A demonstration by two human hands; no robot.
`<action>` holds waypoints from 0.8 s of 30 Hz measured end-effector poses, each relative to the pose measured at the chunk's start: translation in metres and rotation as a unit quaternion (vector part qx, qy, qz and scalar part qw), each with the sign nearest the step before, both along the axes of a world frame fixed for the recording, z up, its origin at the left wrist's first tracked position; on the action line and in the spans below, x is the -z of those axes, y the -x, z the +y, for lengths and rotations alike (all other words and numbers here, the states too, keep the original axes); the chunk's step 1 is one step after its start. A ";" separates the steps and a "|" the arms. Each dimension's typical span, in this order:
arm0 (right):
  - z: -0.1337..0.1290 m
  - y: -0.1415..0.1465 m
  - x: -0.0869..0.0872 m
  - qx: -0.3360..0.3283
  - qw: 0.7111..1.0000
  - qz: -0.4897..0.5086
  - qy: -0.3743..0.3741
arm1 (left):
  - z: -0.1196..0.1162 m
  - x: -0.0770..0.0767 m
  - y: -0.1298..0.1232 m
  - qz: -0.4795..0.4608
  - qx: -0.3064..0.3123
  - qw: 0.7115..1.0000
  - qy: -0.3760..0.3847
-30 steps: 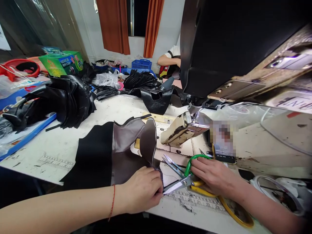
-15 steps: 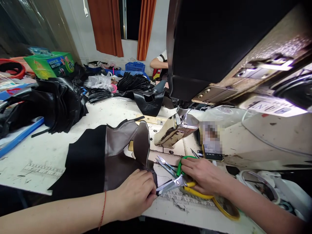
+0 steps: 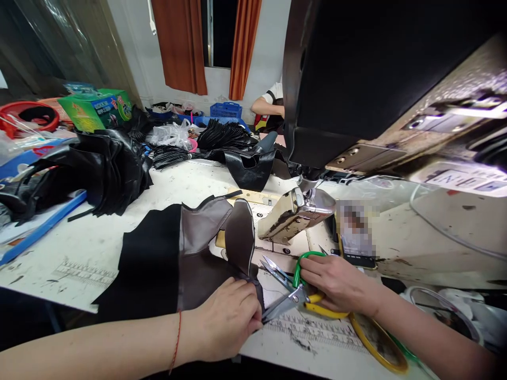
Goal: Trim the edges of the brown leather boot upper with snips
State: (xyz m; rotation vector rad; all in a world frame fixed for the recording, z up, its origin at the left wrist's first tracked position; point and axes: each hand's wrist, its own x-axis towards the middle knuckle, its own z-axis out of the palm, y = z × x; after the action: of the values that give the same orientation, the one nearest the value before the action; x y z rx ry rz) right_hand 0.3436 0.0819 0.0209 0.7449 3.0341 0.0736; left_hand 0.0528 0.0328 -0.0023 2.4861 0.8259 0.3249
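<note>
My left hand (image 3: 227, 319) is closed on the lower right edge of a leather piece (image 3: 198, 274), dark brown with a black section at its left. A curved flap of it stands up near the sewing machine's post. My right hand (image 3: 336, 279) grips scissors (image 3: 295, 298) with green and yellow handles. Their blades are apart, and the lower one reaches the leather's edge beside my left fingertips. Whether it is cutting there I cannot tell. Part of the handles is hidden under my right hand.
The sewing machine's post (image 3: 295, 214) rises behind the leather, under the large black machine head (image 3: 376, 68). A phone (image 3: 356, 237) leans right of the post. Stacked black leather pieces (image 3: 114, 169) lie at left. A co-worker's arm (image 3: 267, 107) shows behind.
The whole view has shifted, so everything sits slightly further right and lower. Both hands keep their hold, and the scissors remain at the leather's edge.
</note>
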 end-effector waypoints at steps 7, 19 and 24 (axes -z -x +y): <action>-0.001 0.005 -0.004 -0.015 1.000 0.001 -0.023 | 0.002 -0.003 -0.001 0.019 0.000 1.000 0.014; -0.015 0.000 -0.003 0.013 0.998 -0.021 -0.059 | 0.026 -0.023 -0.015 0.084 0.098 0.992 0.013; -0.016 0.004 -0.007 0.022 0.999 -0.016 -0.044 | 0.040 -0.028 -0.014 0.056 0.190 0.980 0.012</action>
State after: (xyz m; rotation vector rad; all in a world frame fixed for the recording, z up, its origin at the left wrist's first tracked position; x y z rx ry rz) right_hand 0.3396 0.0661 0.0277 0.8081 2.9984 0.2164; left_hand 0.0673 0.0729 0.0256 2.5877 0.3767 0.0399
